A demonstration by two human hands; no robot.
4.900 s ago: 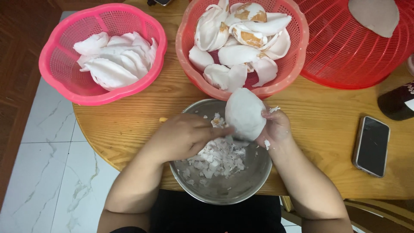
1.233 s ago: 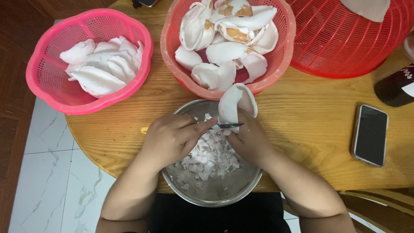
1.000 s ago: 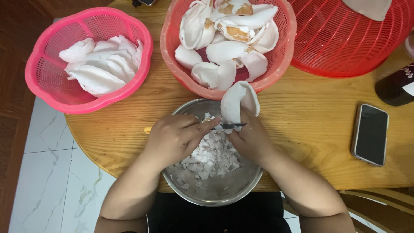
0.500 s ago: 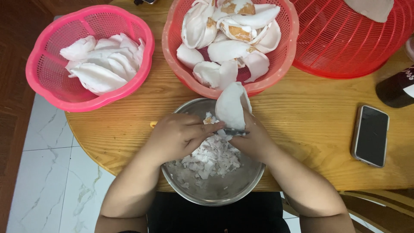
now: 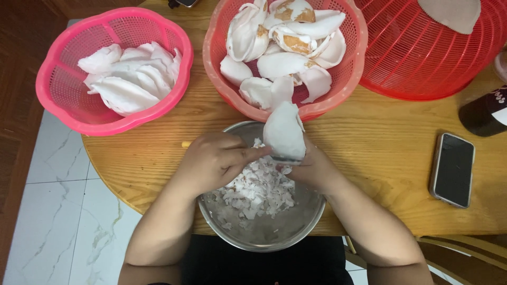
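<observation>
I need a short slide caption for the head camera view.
Two hands peel a white coconut piece over a steel bowl of shavings.

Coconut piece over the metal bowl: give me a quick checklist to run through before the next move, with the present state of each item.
1. Coconut piece gripped by right hand: ok.
2. Left hand holds a tool with a pale handle end against the piece: ok; blade edge cannot tell.
3. Piece over the metal bowl, so shavings land inside: ok.
4. Bowl fully on the wooden table: not ok, it overhangs the near edge.
5. Phone apart from the bowl: ok.
</observation>
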